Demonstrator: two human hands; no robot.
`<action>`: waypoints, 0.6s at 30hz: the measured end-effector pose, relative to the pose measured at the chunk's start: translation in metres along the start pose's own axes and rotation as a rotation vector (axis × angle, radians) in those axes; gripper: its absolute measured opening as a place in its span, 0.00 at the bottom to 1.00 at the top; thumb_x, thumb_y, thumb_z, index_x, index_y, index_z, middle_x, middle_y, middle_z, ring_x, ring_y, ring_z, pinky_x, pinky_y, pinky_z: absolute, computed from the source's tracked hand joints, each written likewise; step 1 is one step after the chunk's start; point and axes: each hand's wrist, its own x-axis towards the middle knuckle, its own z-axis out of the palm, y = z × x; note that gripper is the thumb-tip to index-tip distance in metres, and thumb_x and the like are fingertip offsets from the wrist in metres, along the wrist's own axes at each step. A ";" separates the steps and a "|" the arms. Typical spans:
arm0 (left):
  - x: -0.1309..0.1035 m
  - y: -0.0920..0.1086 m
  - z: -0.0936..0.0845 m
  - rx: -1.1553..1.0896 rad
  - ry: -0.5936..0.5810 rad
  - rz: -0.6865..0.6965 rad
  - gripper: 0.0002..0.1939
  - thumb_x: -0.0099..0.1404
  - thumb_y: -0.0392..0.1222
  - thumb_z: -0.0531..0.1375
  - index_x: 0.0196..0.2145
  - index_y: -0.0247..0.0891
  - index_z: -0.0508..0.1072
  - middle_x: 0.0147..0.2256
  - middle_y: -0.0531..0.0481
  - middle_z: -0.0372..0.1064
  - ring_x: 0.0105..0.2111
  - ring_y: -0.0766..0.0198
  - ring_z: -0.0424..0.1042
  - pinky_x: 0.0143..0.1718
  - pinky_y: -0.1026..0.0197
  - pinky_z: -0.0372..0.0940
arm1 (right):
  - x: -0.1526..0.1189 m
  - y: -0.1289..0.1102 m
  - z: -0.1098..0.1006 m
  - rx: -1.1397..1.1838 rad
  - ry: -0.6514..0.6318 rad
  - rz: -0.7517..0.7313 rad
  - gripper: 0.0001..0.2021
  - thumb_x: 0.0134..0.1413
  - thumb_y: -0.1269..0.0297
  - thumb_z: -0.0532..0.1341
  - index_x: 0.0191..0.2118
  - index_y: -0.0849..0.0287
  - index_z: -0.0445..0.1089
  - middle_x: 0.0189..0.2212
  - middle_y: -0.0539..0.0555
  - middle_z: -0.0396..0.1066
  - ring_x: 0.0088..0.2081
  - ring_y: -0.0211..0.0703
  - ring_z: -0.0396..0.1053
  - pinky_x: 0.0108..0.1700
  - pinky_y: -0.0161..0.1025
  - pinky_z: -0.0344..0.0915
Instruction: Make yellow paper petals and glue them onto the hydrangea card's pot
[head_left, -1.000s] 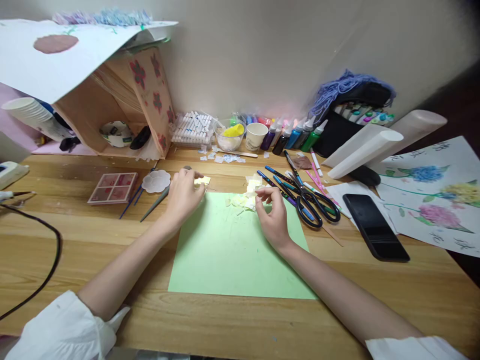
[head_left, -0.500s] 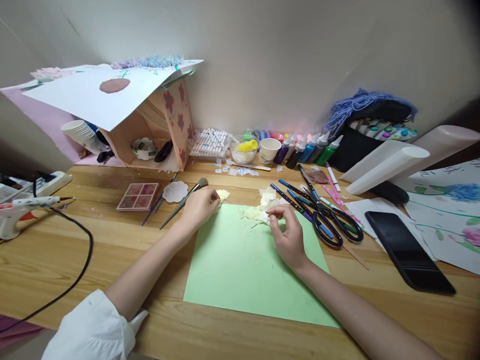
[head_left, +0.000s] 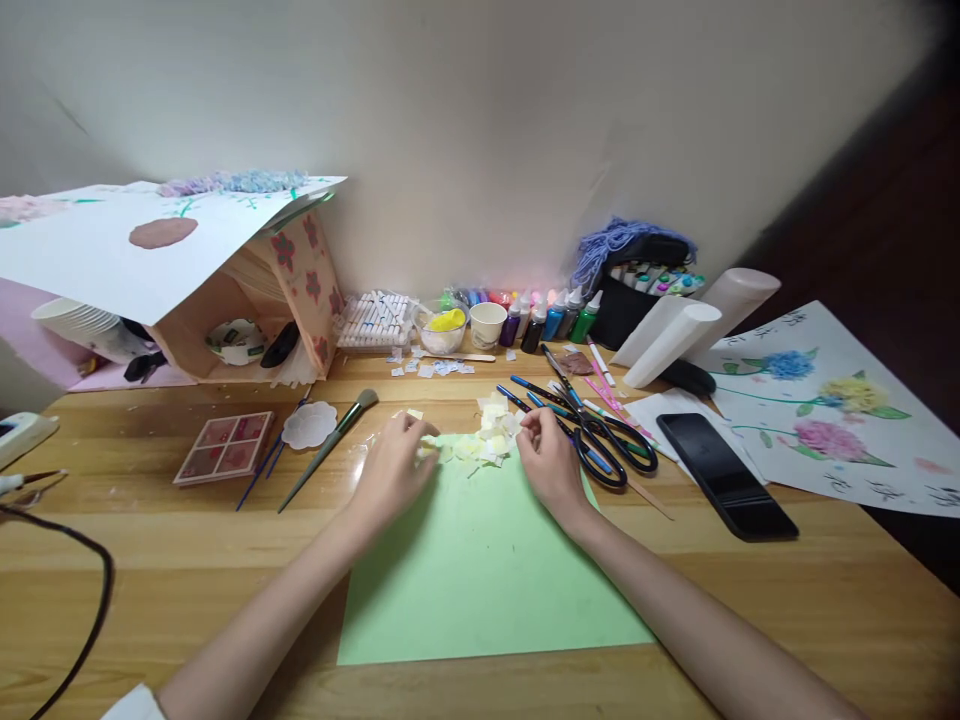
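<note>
Small, pale-yellow paper scraps (head_left: 491, 440) straddle the far edge of the light-green rectangular paper sheet (head_left: 487, 570), between the curled left hand (head_left: 394, 465) and right hand (head_left: 551, 462); whether either grips anything, I cannot tell. Handling loose scraps seems underway, calling for light fingertip pinches.

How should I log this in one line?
left hand: near yellow paper scraps; right hand: near scraps; green sheet: scraps at far edge; grips: unclear

Black handwritten characters (head_left: 902, 487), seemingly Chinese, on the flower painting (head_left: 892, 435), too small to read
</note>
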 end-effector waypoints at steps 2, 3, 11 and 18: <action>-0.005 0.013 0.008 -0.031 -0.120 0.107 0.11 0.59 0.37 0.55 0.41 0.38 0.69 0.40 0.44 0.66 0.41 0.57 0.67 0.40 0.56 0.64 | 0.006 0.004 0.001 -0.033 -0.076 -0.003 0.02 0.51 0.67 0.52 0.33 0.56 0.59 0.26 0.50 0.66 0.27 0.42 0.63 0.29 0.36 0.55; -0.006 0.018 0.012 -0.032 -0.181 0.137 0.11 0.59 0.37 0.55 0.41 0.39 0.69 0.40 0.44 0.66 0.40 0.57 0.68 0.40 0.56 0.65 | 0.008 0.005 0.003 -0.024 -0.110 -0.034 0.02 0.50 0.68 0.52 0.32 0.56 0.59 0.26 0.50 0.65 0.28 0.43 0.63 0.30 0.37 0.55; 0.006 0.026 0.038 0.005 -0.098 0.214 0.19 0.61 0.34 0.52 0.51 0.32 0.63 0.56 0.34 0.56 0.56 0.49 0.58 0.55 0.48 0.58 | 0.048 0.000 0.038 0.331 -0.269 -0.112 0.05 0.49 0.65 0.52 0.29 0.57 0.63 0.28 0.50 0.68 0.30 0.40 0.65 0.34 0.36 0.60; -0.011 -0.002 0.009 0.108 0.121 0.047 0.12 0.63 0.35 0.50 0.45 0.34 0.66 0.45 0.38 0.63 0.46 0.52 0.64 0.46 0.48 0.63 | 0.047 -0.002 0.018 0.476 -0.334 -0.090 0.11 0.53 0.66 0.46 0.29 0.59 0.64 0.22 0.50 0.68 0.19 0.35 0.62 0.23 0.33 0.59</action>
